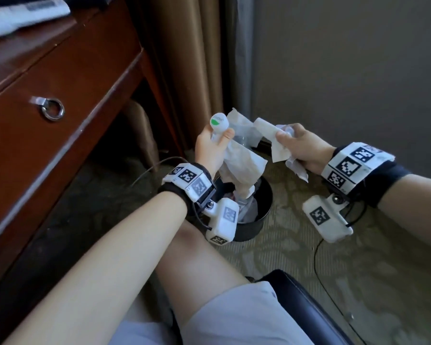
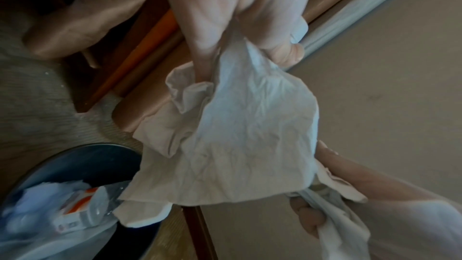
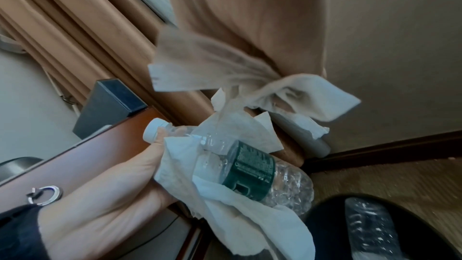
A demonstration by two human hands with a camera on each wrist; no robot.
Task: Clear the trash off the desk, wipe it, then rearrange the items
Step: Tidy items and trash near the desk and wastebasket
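My left hand [image 1: 215, 143] grips a crushed clear water bottle [image 3: 252, 167] by its neck, white cap [image 1: 219, 122] up, together with a crumpled white tissue [image 1: 241, 163]. The bottle has a dark green label and hangs over the black trash bin [image 1: 264, 210]. To the right, my right hand [image 1: 288, 139] holds a bunch of crumpled tissues [image 1: 279, 145] at about the same height. In the right wrist view these tissues [image 3: 300, 90] cover most of my right hand's fingers. The two wads nearly touch.
The bin [image 2: 62, 161] on the patterned carpet holds tissues, an orange-and-white box [image 2: 80, 205] and another plastic bottle [image 3: 370, 228]. A dark wooden desk with a ring-pull drawer [image 1: 52, 110] stands left. Curtains [image 1: 192, 58] and a wall lie behind. My knee and a black chair edge [image 1: 306, 302] sit below.
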